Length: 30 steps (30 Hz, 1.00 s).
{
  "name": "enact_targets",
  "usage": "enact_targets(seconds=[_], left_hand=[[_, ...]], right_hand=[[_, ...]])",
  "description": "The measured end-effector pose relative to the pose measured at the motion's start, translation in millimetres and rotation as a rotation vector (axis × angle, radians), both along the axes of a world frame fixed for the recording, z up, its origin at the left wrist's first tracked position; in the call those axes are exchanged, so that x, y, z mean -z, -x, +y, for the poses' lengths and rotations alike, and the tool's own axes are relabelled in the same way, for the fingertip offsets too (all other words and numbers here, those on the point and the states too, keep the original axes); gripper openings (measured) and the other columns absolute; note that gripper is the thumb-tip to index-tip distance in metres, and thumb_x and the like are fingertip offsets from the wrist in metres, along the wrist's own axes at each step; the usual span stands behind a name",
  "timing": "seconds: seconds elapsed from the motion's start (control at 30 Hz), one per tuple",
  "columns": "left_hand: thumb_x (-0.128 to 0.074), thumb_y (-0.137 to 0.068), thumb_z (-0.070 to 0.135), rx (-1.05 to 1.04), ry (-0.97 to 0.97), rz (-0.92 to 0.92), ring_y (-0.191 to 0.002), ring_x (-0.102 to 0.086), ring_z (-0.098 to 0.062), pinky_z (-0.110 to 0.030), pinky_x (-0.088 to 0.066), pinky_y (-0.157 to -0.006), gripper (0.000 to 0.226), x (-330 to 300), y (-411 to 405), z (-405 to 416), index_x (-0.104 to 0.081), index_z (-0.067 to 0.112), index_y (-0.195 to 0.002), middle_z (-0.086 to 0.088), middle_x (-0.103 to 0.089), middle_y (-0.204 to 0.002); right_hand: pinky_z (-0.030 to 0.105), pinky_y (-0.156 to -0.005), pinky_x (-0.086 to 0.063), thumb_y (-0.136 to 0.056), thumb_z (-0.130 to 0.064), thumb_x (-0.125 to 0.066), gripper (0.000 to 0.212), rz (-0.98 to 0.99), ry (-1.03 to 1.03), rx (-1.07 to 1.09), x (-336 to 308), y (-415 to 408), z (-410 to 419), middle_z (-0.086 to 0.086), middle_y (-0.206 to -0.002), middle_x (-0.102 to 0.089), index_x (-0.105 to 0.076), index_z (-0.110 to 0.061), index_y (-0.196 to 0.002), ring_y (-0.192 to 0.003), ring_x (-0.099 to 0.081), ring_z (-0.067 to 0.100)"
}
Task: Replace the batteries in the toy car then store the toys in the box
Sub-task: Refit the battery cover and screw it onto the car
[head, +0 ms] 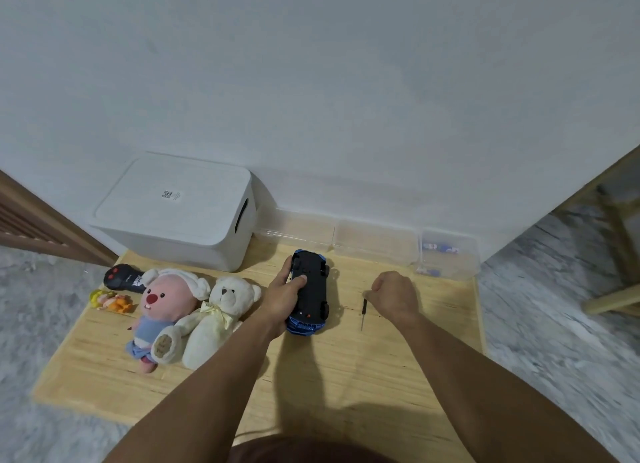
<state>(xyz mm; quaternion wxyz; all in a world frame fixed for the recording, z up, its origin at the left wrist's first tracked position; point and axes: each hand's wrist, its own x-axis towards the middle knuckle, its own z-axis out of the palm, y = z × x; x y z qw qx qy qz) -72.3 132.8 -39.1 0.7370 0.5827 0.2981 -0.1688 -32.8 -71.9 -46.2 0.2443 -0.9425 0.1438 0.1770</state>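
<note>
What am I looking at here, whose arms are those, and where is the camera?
One picture, from a camera worn on a person's head, looking down at their two bare hands over a pale wooden board. The left hand grips an upturned blue toy car with a black underside. The right hand holds a small black-handled screwdriver, tip down. Beside them lie a pink plush beaver, a white teddy bear, a small yellow doll and a black remote control. Behind stand a closed white plastic storage box and clear plastic containers.
</note>
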Motion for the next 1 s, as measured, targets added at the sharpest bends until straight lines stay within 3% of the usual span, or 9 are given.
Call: enact_targets(seconds=[0.13, 0.3, 0.47, 0.5, 0.57, 0.63, 0.7, 0.8, 1.0], left_hand=[[-0.054, -0.097, 0.017, 0.008, -0.018, 0.024, -0.101, -0.067, -0.03, -0.043, -0.058, -0.08, 0.059, 5, 2, -2, -0.036, 0.042, -0.146, -0.005, -0.063, -0.122], [-0.054, -0.097, 0.016, 0.025, -0.015, 0.03, -0.101, -0.065, -0.03, -0.046, -0.056, -0.087, 0.059, 9, 4, -2, -0.035, 0.041, -0.147, -0.002, -0.063, -0.118], [-0.053, -0.097, 0.015, 0.028, -0.013, 0.031, -0.097, -0.066, -0.028, -0.04, -0.057, -0.077, 0.057, 10, 7, -3, -0.036, 0.039, -0.146, -0.001, -0.064, -0.112], [-0.052, -0.097, 0.014, 0.028, -0.006, 0.034, -0.097, -0.066, -0.028, -0.04, -0.057, -0.077, 0.057, 10, 7, -3, -0.037, 0.039, -0.146, -0.001, -0.065, -0.111], [-0.053, -0.097, 0.014, 0.027, 0.004, 0.041, -0.099, -0.066, -0.028, -0.042, -0.057, -0.08, 0.057, 11, 8, -5, -0.037, 0.039, -0.147, -0.003, -0.064, -0.115], [-0.053, -0.097, 0.015, 0.032, 0.0, 0.049, -0.101, -0.065, -0.029, -0.044, -0.057, -0.085, 0.058, 12, 8, -6, -0.036, 0.039, -0.147, -0.006, -0.063, -0.12], [-0.053, -0.097, 0.015, 0.035, -0.011, 0.051, -0.1, -0.065, -0.029, -0.044, -0.056, -0.085, 0.058, 12, 9, -8, -0.036, 0.039, -0.147, -0.005, -0.063, -0.118], [-0.052, -0.098, 0.014, 0.033, -0.003, 0.049, -0.097, -0.065, -0.028, -0.043, -0.056, -0.084, 0.058, 10, 10, -9, -0.035, 0.038, -0.147, 0.0, -0.063, -0.109], [-0.051, -0.099, 0.014, 0.039, -0.005, 0.04, -0.094, -0.065, -0.025, -0.04, -0.057, -0.078, 0.058, 5, 8, -9, -0.033, 0.038, -0.149, 0.004, -0.062, -0.104]], right_hand=[[0.025, -0.061, -0.046, -0.08, -0.029, -0.076, 0.02, 0.045, 0.068, -0.011, 4, 8, 10, 0.007, -0.09, -0.07, -0.07, -0.012, -0.09, -0.083, -0.065, 0.025], [0.018, -0.042, -0.033, -0.071, -0.02, -0.075, 0.013, 0.065, 0.025, 0.057, 2, 3, 11, 0.005, -0.072, -0.068, -0.069, -0.009, -0.071, -0.065, -0.063, 0.021], [0.03, -0.065, -0.057, -0.076, -0.018, -0.058, 0.014, 0.059, -0.111, 0.066, -7, 0, 2, 0.007, -0.075, -0.071, -0.069, -0.009, -0.078, -0.068, -0.069, 0.026], [0.032, -0.064, -0.058, -0.076, -0.014, -0.054, 0.016, 0.067, -0.173, 0.068, -8, 1, 0, 0.007, -0.076, -0.072, -0.068, -0.008, -0.08, -0.067, -0.07, 0.025], [0.022, -0.055, -0.05, -0.078, -0.012, -0.054, 0.017, 0.083, -0.208, -0.007, -9, 6, -1, 0.004, -0.082, -0.071, -0.069, -0.01, -0.084, -0.072, -0.065, 0.018], [0.014, -0.052, -0.04, -0.077, -0.012, -0.06, 0.013, 0.074, -0.188, -0.138, -7, 14, -1, -0.002, -0.084, -0.07, -0.071, -0.012, -0.083, -0.075, -0.06, 0.011], [0.012, -0.057, -0.041, -0.077, -0.012, -0.065, 0.013, 0.058, -0.115, -0.249, -3, 20, 0, -0.006, -0.085, -0.071, -0.075, -0.016, -0.084, -0.078, -0.061, 0.01], [0.02, -0.073, -0.047, -0.083, -0.015, -0.064, 0.017, 0.024, 0.002, -0.32, 5, 24, 1, -0.006, -0.094, -0.073, -0.076, -0.021, -0.092, -0.09, -0.065, 0.013], [0.03, -0.078, -0.053, -0.089, -0.018, -0.059, 0.018, -0.039, 0.124, -0.409, 16, 27, 2, 0.0, -0.094, -0.073, -0.076, -0.021, -0.093, -0.09, -0.065, 0.021]])
